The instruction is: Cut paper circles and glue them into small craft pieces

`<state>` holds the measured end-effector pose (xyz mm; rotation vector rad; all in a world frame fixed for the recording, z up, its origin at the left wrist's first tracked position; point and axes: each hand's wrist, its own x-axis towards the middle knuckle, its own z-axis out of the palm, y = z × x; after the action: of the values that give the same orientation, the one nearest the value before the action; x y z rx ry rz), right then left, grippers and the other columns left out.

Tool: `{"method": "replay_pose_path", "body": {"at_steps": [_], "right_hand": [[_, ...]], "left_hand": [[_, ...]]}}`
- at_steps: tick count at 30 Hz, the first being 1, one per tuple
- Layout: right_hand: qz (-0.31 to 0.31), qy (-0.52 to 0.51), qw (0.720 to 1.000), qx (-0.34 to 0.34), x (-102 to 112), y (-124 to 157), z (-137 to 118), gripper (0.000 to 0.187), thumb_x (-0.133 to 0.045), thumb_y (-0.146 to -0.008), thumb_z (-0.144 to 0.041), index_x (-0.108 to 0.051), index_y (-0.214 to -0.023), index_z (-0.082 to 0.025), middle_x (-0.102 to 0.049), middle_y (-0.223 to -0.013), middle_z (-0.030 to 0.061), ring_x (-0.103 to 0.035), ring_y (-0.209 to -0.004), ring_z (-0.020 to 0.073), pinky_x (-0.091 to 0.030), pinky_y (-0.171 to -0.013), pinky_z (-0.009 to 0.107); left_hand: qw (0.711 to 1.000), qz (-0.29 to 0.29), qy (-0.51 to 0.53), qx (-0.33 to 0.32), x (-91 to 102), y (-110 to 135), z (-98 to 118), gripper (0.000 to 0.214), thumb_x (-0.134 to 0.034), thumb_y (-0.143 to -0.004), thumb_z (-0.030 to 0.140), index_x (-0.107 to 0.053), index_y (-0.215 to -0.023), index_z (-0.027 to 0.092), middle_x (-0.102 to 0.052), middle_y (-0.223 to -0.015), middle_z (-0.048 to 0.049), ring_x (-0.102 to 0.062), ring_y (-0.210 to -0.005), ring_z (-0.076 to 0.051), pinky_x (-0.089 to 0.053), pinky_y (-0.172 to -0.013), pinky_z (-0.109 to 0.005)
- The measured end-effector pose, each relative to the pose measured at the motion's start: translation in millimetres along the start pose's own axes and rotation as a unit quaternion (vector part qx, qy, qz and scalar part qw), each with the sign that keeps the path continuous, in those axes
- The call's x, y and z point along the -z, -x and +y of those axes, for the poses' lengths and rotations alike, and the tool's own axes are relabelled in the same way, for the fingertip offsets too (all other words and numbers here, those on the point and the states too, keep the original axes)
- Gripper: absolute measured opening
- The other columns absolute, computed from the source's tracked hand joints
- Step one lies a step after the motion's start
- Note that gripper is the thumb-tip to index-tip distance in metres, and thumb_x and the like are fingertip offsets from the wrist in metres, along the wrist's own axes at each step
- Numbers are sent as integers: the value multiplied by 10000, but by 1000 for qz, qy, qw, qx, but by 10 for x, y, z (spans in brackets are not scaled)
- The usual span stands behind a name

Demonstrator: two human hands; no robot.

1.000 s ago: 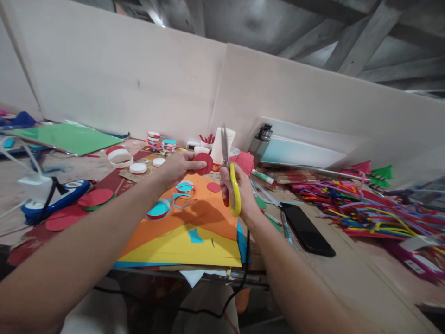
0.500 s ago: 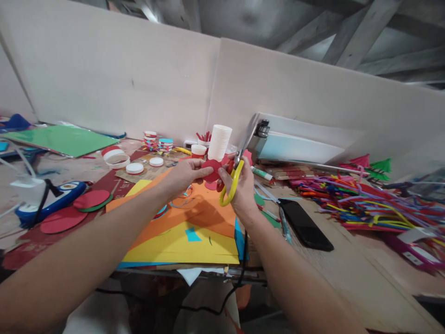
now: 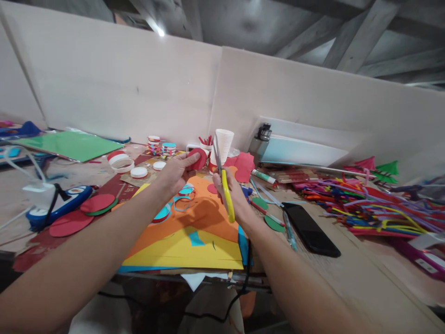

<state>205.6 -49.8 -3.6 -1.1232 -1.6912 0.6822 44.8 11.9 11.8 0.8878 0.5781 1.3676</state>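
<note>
White panels stand behind the cluttered surface. A red paper disc is held up at the left hand's fingertips, pinched with the thumb across its near face and most of it projecting beyond the fingers. Just to its right, the right hand has its fingers curled around the yellow-handled scissors, blades pointing up and apart from the disc. Below lie orange paper and yellow paper; stacked white cups stand behind the blades, a black phone farther right.
</note>
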Motion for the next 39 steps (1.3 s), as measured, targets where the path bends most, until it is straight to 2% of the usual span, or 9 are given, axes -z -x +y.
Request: {"method": "replay_pose_path", "body": {"at_steps": [4,11,24,31,39], "right_hand": [[-25,9,1000,-14,-45,17,27,377,-534,-868,-581,-490,-968,-220,-477,-699,-28,-480,-624,122,-406,-548,234],[-34,13,999,-9,-65,37,63,322,-525,-893,-541,-477,-963,-230,-467,-704,-37,-436,-563,104,-391,-528,230],[-12,45,999,1,-88,33,58,373,-517,-878,-601,-495,-929,-232,-448,-654,-40,-465,-578,123,-415,-551,242],[-21,18,999,20,-115,35,-3,388,-487,-900,-583,-523,-1036,-221,-458,-732,-25,-453,-632,122,-424,-603,244],[-27,14,999,10,-130,34,46,401,-507,-891,-581,-528,-1078,-227,-443,-679,-41,-441,-575,118,-428,-582,248]], "left_hand": [[1000,11,21,-9,-24,17,-2,233,-835,-649,201,-679,-814,150,-715,-710,-9,-623,-569,-90,-432,-454,-160],[999,5,30,-37,-91,82,-86,295,-871,-605,250,-669,-795,146,-700,-704,12,-598,-563,-62,-399,-457,-147],[998,26,37,-50,-117,103,-129,285,-868,-607,251,-659,-773,153,-695,-722,18,-587,-579,-59,-362,-474,-166],[997,40,51,-39,-144,117,-116,210,-835,-638,211,-669,-750,147,-698,-703,5,-567,-561,-63,-349,-475,-176],[997,43,49,-35,-139,115,-119,207,-834,-647,213,-668,-754,153,-704,-718,-2,-583,-578,-72,-362,-492,-186]]}}
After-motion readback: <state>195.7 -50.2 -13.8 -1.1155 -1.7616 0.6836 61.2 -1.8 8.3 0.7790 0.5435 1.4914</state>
